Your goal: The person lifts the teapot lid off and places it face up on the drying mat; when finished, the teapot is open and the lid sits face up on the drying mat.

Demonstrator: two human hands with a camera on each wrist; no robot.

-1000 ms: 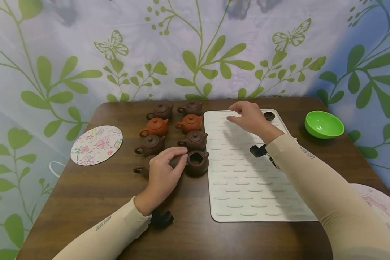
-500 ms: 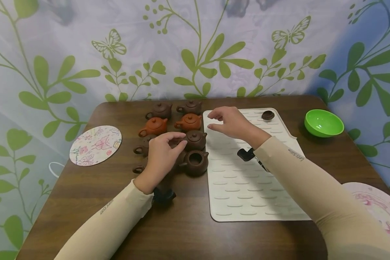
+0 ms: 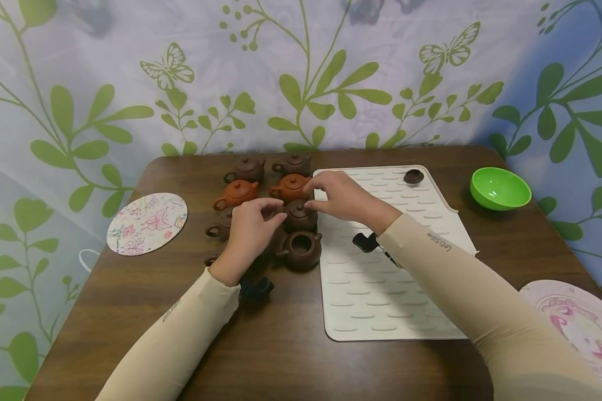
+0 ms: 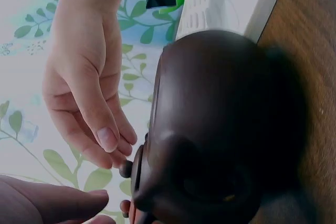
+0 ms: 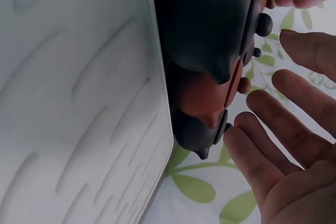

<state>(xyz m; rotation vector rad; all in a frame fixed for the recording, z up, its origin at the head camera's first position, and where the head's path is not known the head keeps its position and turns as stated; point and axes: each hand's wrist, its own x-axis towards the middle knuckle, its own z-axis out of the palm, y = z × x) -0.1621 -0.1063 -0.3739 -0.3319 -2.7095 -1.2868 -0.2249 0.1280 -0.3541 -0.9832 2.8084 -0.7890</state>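
Note:
Small clay teapots stand in two columns left of the white mat. My right hand (image 3: 343, 200) reaches over a lidded dark brown teapot (image 3: 301, 218) in the right column, thumb and fingers spread by its lid. In the right wrist view a gap shows between those fingers and the lid knob (image 5: 264, 24). My left hand (image 3: 251, 231) hovers on the handle side of the same teapot, fingers loosely bent, holding nothing. Just in front of that pot stands a lidless dark teapot (image 3: 303, 252). A dark lid (image 3: 413, 176) lies on the mat's far right.
The white ridged mat (image 3: 361, 301) lies beside the teapots. Orange teapots (image 3: 237, 192) and more brown ones (image 3: 246, 170) stand behind, some partly hidden by my left hand. A green bowl (image 3: 500, 189) is at right, a pink plate (image 3: 582, 328) front right, a patterned oval board (image 3: 147, 223) left.
My right hand has moved left from over the mat to the lidded dark teapot. My left hand has left the lidless pot and shifted slightly away from me, toward the same lidded teapot.

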